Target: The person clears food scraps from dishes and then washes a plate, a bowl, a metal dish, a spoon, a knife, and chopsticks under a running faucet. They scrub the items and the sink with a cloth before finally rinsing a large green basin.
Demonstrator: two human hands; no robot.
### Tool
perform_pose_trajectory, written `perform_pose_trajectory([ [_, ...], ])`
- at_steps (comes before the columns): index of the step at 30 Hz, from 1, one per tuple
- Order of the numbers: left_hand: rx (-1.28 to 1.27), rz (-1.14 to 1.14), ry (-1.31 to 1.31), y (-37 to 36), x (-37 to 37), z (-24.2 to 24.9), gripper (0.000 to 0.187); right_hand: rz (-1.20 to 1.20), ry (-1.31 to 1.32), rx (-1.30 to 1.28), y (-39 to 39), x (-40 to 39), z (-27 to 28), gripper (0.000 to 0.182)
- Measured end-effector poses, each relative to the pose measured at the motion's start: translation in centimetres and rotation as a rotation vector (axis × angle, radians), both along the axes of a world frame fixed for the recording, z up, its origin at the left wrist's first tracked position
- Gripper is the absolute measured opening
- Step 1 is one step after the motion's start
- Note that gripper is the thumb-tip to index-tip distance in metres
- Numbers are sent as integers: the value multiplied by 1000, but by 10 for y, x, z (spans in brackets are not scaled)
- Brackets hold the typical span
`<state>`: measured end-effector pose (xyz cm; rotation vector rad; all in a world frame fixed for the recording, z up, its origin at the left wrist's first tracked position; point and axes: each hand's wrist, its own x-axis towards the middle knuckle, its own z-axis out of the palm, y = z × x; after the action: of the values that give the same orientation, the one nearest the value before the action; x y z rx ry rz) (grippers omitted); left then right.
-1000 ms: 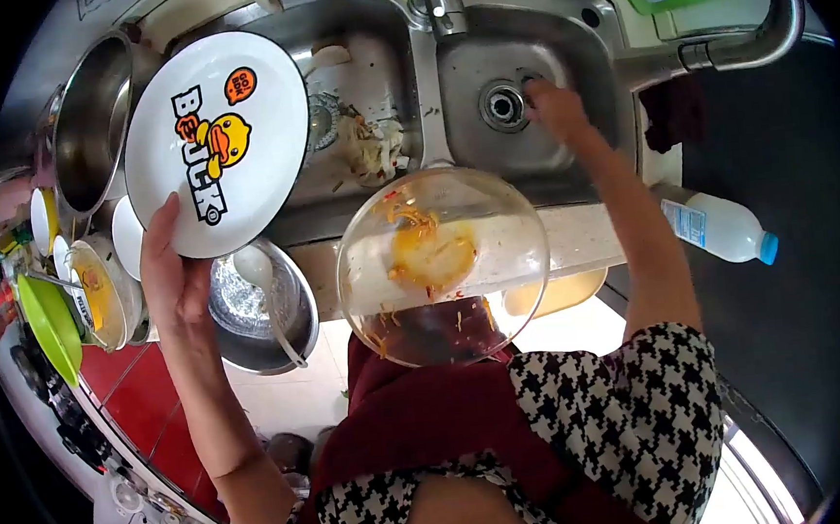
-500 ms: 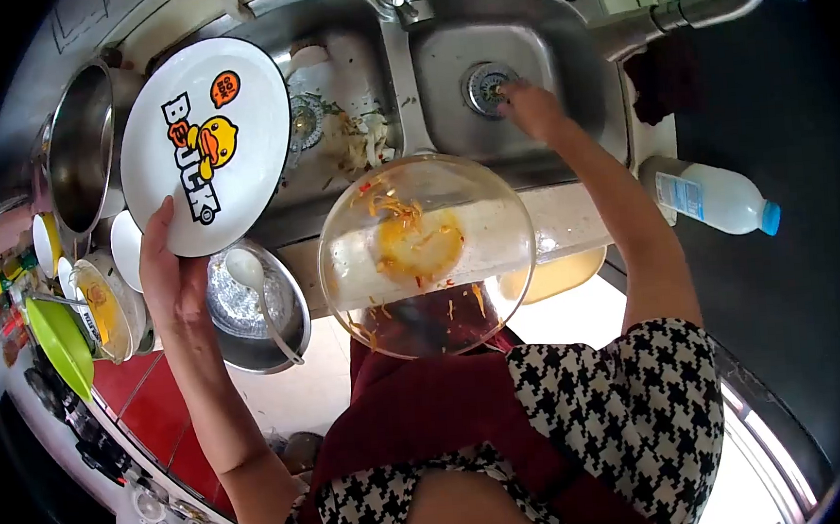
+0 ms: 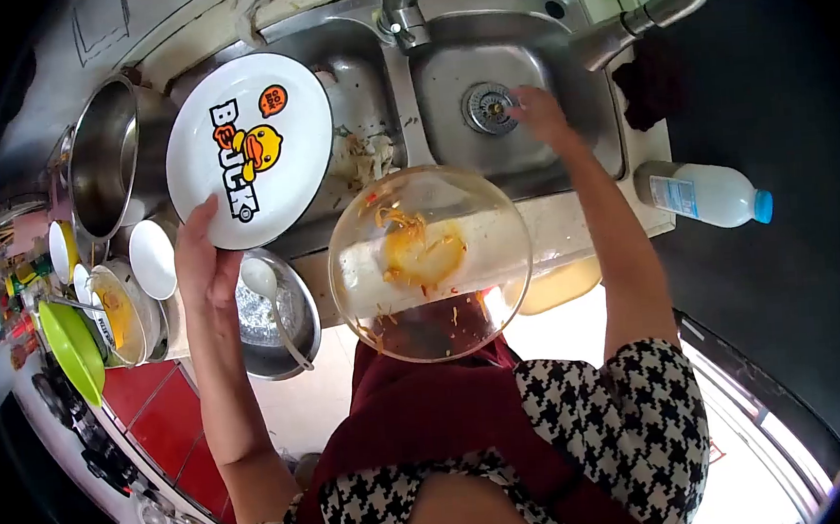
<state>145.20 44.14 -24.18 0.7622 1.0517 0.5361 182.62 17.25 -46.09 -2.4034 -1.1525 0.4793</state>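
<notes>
My left hand (image 3: 208,262) grips the lower edge of a white oval plate (image 3: 308,187), thumb on its face. The plate has a dark rim and a yellow duck print, and it is held tilted over the left basin. In the right basin, my right hand (image 3: 539,117) is beside the drain strainer (image 3: 490,108), fingertips stretched out at its right edge and nothing visible in them. A clear glass bowl (image 3: 475,214) with orange sauce and food shreds rests at the sink's front edge, in front of my apron.
Food scraps (image 3: 366,159) lie in the left basin (image 3: 369,95). A faucet (image 3: 405,15) stands behind the divider. A metal bowl with a white spoon (image 3: 268,290), a steel pot (image 3: 106,162) and a white bowl (image 3: 153,259) are at left. A bottle (image 3: 712,195) lies right.
My right hand has drawn back slightly from the drain strainer, which now shows more fully. The plate and my left hand appear farther right as the view shifts.
</notes>
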Motion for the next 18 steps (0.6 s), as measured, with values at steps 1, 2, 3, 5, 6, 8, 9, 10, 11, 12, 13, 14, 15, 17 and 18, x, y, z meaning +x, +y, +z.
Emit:
perform_pose_trajectory([
  [1,-6,-23,8,0,0,-4,38,12,1,-65,6,-1,-7,42],
  [2,-7,-39,23,1,-2,-11,40,32,8,-124,17,-5,-13,45],
  [3,-3,-50,41,4,-4,-10,42,57,17,-177,31,-10,-21,48],
  [5,20,-67,45,2,-2,-10,39,35,-38,-270,44,-21,-52,50],
  [6,26,-53,42,1,0,-9,39,36,-60,-336,46,-31,-54,51],
  [8,31,-40,72,0,3,-6,37,24,-77,-451,51,-38,-50,54],
  [9,40,-42,71,1,3,-7,37,14,-71,-495,55,-38,-44,56],
  [10,47,-44,66,1,2,-7,36,4,-70,-540,59,-37,-38,57],
  [11,54,-46,59,2,2,-8,36,32,-70,-549,61,-37,-34,58],
  [12,45,-28,41,2,1,-9,35,57,-70,-561,61,-38,-30,60],
  [13,36,-13,21,3,0,-11,35,78,-71,-572,59,-36,-27,61],
  [14,27,-1,3,4,0,-11,34,111,-58,-560,55,-33,-31,64],
  [15,31,-9,4,3,0,-10,34,144,-43,-548,49,-31,-38,66],
  [17,39,-24,12,2,-1,-8,35,189,-44,-527,40,-30,-41,71],
  [18,41,-21,22,1,0,-6,35,203,-63,-519,35,-33,-36,74],
])
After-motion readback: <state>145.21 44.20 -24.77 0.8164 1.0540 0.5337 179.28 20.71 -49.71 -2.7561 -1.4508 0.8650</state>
